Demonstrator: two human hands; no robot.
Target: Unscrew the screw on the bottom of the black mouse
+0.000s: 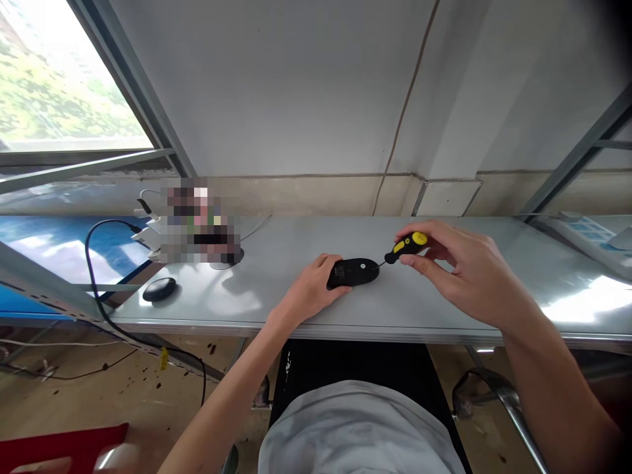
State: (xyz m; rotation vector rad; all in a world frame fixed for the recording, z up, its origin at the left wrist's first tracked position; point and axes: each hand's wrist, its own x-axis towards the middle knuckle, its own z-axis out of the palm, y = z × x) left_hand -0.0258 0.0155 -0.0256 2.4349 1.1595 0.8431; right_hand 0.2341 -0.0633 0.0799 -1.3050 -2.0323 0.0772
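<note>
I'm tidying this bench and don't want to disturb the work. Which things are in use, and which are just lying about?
In use:
- black mouse, underside up, steadied by the left hand
- yellow-and-black screwdriver, in the right hand, tip at the mouse

Lying about:
- black oval piece at the table's left end
- black cable
- white plugs

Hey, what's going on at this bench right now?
A person sits at a grey metal bench. The left hand steadies a black computer mouse lying upside down on the bench. The right hand holds a small black and yellow screwdriver, with its tip on the underside of the mouse. Off to the left lie a black oval cover and a black cable.
</note>
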